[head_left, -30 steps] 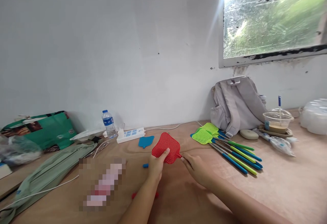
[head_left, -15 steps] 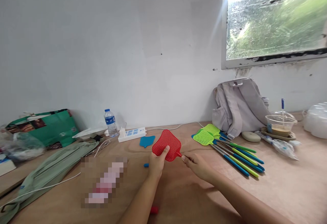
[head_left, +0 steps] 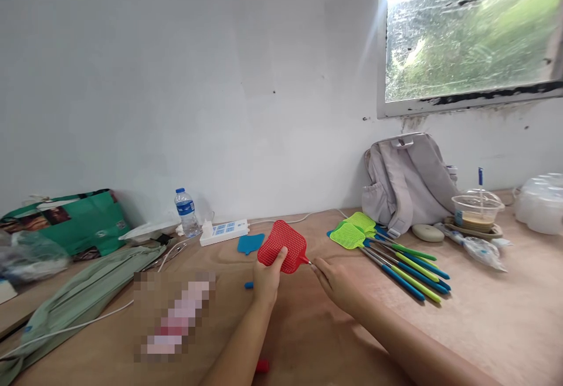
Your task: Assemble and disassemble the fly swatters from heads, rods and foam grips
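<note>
My left hand (head_left: 267,277) grips a red fly swatter head (head_left: 288,244), thumb on its mesh face. At the neck of that head, my right hand (head_left: 332,280) is closed in a pinch on a thin metal rod (head_left: 309,262); most of the rod is hidden by the fingers. Behind my left hand lies a blue swatter head (head_left: 250,243). The tip of a blue piece (head_left: 249,285) shows beside my left wrist, and the end of a red piece (head_left: 263,366) beside the forearm. To the right is a pile of green and blue fly swatters (head_left: 396,260).
A power strip (head_left: 224,232) and a water bottle (head_left: 187,213) stand along the wall. At left are a green bag (head_left: 83,222) and grey-green cloth (head_left: 88,292). A backpack (head_left: 407,180), a plastic cup (head_left: 477,207) and a round beige case (head_left: 428,233) sit at right.
A bit of silver rod now shows between the red neck and my right fingers. Those fingers are straighter. The whole view has shifted slightly.
</note>
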The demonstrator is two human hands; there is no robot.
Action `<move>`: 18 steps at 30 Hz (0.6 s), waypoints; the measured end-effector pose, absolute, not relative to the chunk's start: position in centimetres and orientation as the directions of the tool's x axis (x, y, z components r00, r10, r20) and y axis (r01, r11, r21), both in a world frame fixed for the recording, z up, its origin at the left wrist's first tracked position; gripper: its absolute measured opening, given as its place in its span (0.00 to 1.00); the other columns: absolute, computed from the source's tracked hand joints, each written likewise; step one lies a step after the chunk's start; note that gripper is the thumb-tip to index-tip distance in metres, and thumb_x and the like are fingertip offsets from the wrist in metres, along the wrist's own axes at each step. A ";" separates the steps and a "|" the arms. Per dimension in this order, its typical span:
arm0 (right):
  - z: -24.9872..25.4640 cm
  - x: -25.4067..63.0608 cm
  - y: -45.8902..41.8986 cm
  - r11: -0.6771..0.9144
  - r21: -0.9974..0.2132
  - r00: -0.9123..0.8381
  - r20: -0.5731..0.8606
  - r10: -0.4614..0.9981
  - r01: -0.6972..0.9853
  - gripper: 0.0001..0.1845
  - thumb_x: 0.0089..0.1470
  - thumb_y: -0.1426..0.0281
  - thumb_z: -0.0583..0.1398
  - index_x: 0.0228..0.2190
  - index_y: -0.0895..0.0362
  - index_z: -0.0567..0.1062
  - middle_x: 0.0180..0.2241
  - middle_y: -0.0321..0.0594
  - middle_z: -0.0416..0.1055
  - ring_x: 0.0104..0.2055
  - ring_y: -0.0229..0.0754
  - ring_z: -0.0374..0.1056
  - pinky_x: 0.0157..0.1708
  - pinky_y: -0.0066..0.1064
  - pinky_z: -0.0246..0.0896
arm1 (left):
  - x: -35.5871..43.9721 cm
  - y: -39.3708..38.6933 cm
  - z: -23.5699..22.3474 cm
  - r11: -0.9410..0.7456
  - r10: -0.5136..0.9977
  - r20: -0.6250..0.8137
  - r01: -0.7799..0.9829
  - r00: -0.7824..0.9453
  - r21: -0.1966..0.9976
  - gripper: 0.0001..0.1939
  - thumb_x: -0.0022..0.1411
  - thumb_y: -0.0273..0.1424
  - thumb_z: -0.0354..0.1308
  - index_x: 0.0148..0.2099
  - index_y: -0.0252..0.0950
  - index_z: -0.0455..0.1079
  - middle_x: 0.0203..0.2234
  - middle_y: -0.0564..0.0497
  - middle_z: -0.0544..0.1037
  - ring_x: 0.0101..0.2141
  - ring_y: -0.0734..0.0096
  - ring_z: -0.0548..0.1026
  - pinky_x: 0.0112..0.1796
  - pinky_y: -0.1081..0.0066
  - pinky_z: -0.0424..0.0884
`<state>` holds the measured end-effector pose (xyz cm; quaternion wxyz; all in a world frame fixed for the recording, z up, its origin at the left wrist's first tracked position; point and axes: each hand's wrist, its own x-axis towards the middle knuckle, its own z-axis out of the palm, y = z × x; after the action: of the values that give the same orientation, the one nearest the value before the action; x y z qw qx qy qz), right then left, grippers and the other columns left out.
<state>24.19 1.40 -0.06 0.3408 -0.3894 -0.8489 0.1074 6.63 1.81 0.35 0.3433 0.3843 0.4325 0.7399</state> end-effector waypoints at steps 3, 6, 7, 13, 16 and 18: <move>0.2 24.1 1.2 0.644 -0.469 -0.438 0.480 0.760 0.604 0.12 0.59 0.66 0.45 0.30 0.54 0.64 0.27 0.41 0.69 0.27 0.41 0.63 0.25 0.30 0.43 | 6.6 1.9 0.1 -0.375 0.839 0.247 -0.186 -0.486 0.908 0.19 0.40 0.37 0.68 0.34 0.32 0.73 0.29 0.46 0.79 0.31 0.63 0.77 0.33 0.66 0.73; 0.5 23.6 1.0 0.576 -0.627 -0.395 0.420 0.817 0.525 0.13 0.57 0.64 0.47 0.25 0.55 0.62 0.22 0.36 0.64 0.24 0.38 0.58 0.23 0.29 0.42 | 6.8 1.9 0.2 -0.367 0.841 0.230 -0.204 -0.490 0.907 0.19 0.38 0.36 0.69 0.33 0.31 0.73 0.29 0.45 0.79 0.30 0.61 0.77 0.33 0.65 0.73; 0.6 23.5 1.0 0.550 -0.701 -0.405 0.388 0.828 0.453 0.14 0.57 0.63 0.47 0.23 0.55 0.61 0.21 0.35 0.62 0.23 0.36 0.56 0.23 0.28 0.43 | 6.8 1.9 0.2 -0.365 0.842 0.226 -0.209 -0.490 0.907 0.19 0.38 0.36 0.69 0.33 0.31 0.73 0.28 0.45 0.79 0.30 0.61 0.77 0.33 0.65 0.73; 0.9 24.9 2.2 0.003 -0.988 -0.596 -0.092 0.798 0.157 0.20 0.49 0.52 0.52 0.21 0.54 0.55 0.15 0.25 0.45 0.15 0.29 0.38 0.14 0.24 0.31 | 3.7 2.3 2.1 -0.404 0.743 0.184 -0.212 -0.644 0.890 0.15 0.43 0.32 0.67 0.35 0.33 0.72 0.28 0.48 0.78 0.33 0.67 0.76 0.34 0.70 0.73; 0.9 26.3 2.9 -0.010 -0.990 -0.544 -0.087 0.834 0.142 0.22 0.46 0.49 0.54 0.21 0.54 0.55 0.16 0.24 0.44 0.15 0.28 0.35 0.14 0.24 0.26 | 0.6 2.6 3.1 -0.422 0.640 0.140 -0.193 -0.756 0.886 0.09 0.50 0.29 0.62 0.35 0.33 0.69 0.27 0.51 0.77 0.30 0.73 0.75 0.31 0.75 0.72; 1.1 26.8 3.0 0.053 -0.997 -0.472 0.019 0.881 0.060 0.23 0.45 0.48 0.54 0.21 0.54 0.55 0.17 0.25 0.45 0.16 0.28 0.36 0.14 0.24 0.27 | -1.1 2.7 3.2 -0.379 0.626 0.098 -0.193 -0.774 0.905 0.04 0.52 0.27 0.60 0.32 0.33 0.68 0.24 0.53 0.75 0.24 0.75 0.74 0.25 0.76 0.71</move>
<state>26.77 3.02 1.08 0.3548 -0.3717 -0.6329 0.5792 -1.14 2.73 3.22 0.2556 0.2189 0.4950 0.8011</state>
